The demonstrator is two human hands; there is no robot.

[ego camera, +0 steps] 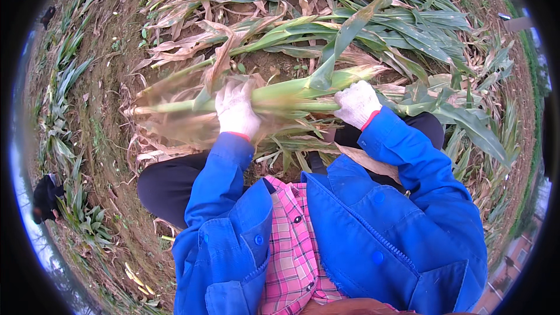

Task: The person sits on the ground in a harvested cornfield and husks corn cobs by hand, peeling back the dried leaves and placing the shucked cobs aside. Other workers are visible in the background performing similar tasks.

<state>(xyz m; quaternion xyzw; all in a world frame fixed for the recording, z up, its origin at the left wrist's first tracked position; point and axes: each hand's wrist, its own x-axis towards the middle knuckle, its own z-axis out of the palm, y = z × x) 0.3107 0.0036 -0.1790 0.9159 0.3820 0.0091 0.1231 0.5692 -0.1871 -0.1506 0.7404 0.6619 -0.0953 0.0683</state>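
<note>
A cut corn stalk (170, 107) lies crosswise in front of me, with an ear of corn in its green husk (337, 79) attached. My left hand (236, 107), in a white knit glove, is closed around the stalk by the base of the ear. Gloved likewise, my right hand (358, 104) is closed on the stalk just below the husk's dry tip. Its fingers are curled and partly hidden. A long green leaf (345, 39) rises from the ear and bends away from me. Motion blurs the dry leaves around my left hand.
Cut corn stalks with green and dry leaves (420, 30) lie in layers beyond my hands. Bare soil (105, 96) runs along the left, then another row of stalks (65, 83). Several husked ears (139, 279) lie at lower left. A person in dark clothing (47, 199) is at the far left.
</note>
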